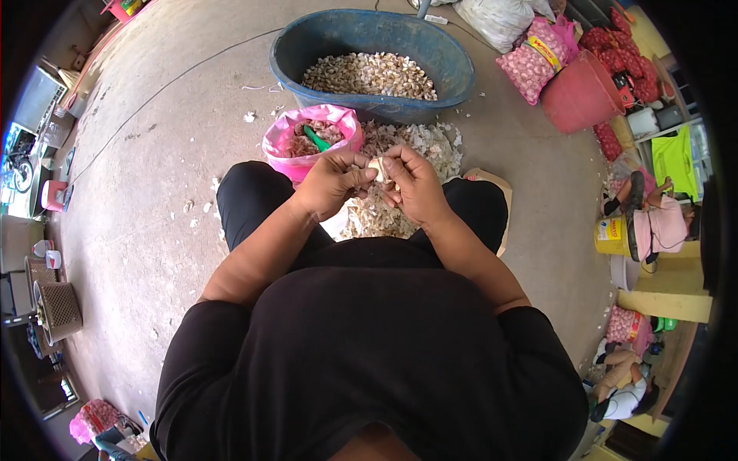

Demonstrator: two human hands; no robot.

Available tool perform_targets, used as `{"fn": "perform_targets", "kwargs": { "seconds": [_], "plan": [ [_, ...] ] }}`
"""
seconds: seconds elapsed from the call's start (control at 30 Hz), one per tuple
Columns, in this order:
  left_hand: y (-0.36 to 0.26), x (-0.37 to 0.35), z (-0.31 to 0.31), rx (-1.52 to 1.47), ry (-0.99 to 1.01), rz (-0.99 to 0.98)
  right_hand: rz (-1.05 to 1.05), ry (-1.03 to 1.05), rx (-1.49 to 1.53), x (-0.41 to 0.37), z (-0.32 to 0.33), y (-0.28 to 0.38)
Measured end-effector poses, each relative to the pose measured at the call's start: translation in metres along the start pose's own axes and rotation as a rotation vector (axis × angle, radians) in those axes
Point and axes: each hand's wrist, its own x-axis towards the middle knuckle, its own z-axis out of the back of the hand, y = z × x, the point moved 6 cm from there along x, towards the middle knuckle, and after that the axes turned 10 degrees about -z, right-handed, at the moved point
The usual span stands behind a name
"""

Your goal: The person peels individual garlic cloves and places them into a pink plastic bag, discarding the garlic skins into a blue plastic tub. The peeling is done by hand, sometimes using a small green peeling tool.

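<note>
A small pale garlic piece is pinched between both hands, above the lap. My left hand grips it from the left with closed fingers, and my right hand holds its other side between thumb and fingers. Below them lies a heap of garlic and loose skins between the knees. Just beyond my left hand stands a pink bag with skins and a green object inside. Farther forward, a blue tub contains many garlic cloves.
Pale skins litter the floor by the tub. At the upper right are a red bucket and a mesh bag of garlic. Two people sit along the right side. A woven basket stands at the left.
</note>
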Motion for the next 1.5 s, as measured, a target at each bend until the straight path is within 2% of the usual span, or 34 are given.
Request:
{"fn": "perform_targets", "kwargs": {
  "seconds": [0.17, 0.27, 0.37, 0.47, 0.5, 0.63, 0.73, 0.83, 0.93, 0.97, 1.07, 1.1, 1.17, 1.27, 1.37, 1.5],
  "plan": [
    [0.004, -0.003, -0.003, -0.194, 0.076, 0.036, -0.168, 0.079, 0.324, -0.001, 0.002, -0.008],
    [-0.001, -0.006, -0.009, -0.251, 0.005, 0.124, -0.18, 0.086, 0.321, -0.002, 0.001, -0.007],
    [-0.005, -0.005, -0.014, -0.2, 0.022, 0.083, -0.116, 0.017, 0.166, -0.001, 0.005, -0.006],
    [-0.007, -0.003, -0.012, 0.24, -0.037, -0.026, -0.064, -0.045, -0.028, -0.002, 0.003, -0.002],
    [-0.009, 0.0, -0.01, 0.274, -0.041, -0.098, -0.052, -0.03, -0.038, -0.002, 0.001, -0.002],
    [-0.014, 0.001, 0.002, 0.359, -0.121, -0.119, -0.032, 0.021, -0.169, 0.002, 0.003, -0.002],
    [-0.019, 0.0, 0.011, 0.466, -0.241, -0.106, -0.063, 0.042, -0.243, -0.001, 0.008, -0.001],
    [-0.022, 0.002, 0.021, 0.586, -0.265, -0.078, -0.1, 0.042, -0.248, 0.0, 0.009, 0.001],
    [-0.017, 0.007, 0.013, 0.947, -0.067, -0.051, -0.144, 0.053, -0.154, 0.001, 0.013, -0.003],
    [-0.016, 0.005, 0.009, 0.836, -0.033, -0.084, -0.16, 0.063, -0.109, 0.003, 0.014, -0.005],
    [-0.018, 0.003, -0.01, 0.609, 0.036, -0.173, -0.137, 0.023, -0.262, 0.006, 0.016, -0.007],
    [-0.016, 0.006, -0.007, 0.736, 0.018, -0.169, -0.136, 0.051, -0.271, 0.006, 0.015, -0.007],
    [-0.009, 0.007, 0.003, 0.551, -0.079, -0.117, -0.135, 0.104, -0.288, 0.006, 0.012, -0.009],
    [-0.008, 0.009, 0.011, 0.318, -0.137, -0.042, -0.358, 0.153, -0.015, 0.002, 0.011, -0.007],
    [-0.003, 0.007, 0.014, 0.159, -0.162, 0.062, -0.413, 0.115, -0.056, -0.001, 0.018, -0.005],
    [0.009, 0.004, 0.019, 0.086, -0.232, 0.149, -0.283, 0.127, -0.487, 0.002, 0.023, 0.004]
  ]
}}
